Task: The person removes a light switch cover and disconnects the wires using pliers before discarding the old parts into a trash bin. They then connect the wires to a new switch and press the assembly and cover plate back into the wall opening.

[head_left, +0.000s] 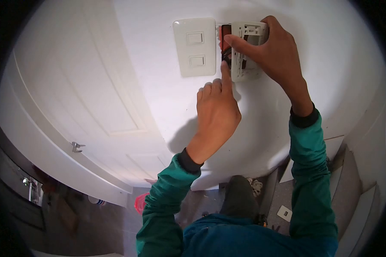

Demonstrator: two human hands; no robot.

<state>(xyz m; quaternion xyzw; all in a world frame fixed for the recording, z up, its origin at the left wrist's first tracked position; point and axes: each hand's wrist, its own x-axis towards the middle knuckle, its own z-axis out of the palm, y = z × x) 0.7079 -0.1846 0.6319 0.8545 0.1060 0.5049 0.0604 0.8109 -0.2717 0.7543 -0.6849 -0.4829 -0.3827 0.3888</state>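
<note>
My right hand (pixel 278 53) grips a cream switch frame (pixel 240 70) on the white wall, its thumb over the front and fingers at the right edge. The frame stands off the wall on its left side, showing an orange wall box (pixel 226 34) with dark wires (pixel 226 55) inside. My left hand (pixel 218 107) points up with its index finger extended to the wires at the gap, the other fingers curled. What that fingertip presses is too small to tell. Just left of the box, a cream double switch plate (pixel 195 47) is mounted on the wall.
A white door (pixel 116 103) with a metal handle (pixel 76 147) stands at the left. Stairs (pixel 345 184) rise at the lower right, with a small cream plate (pixel 284 213) lying on a step. A pink-red item (pixel 140 203) is on the floor.
</note>
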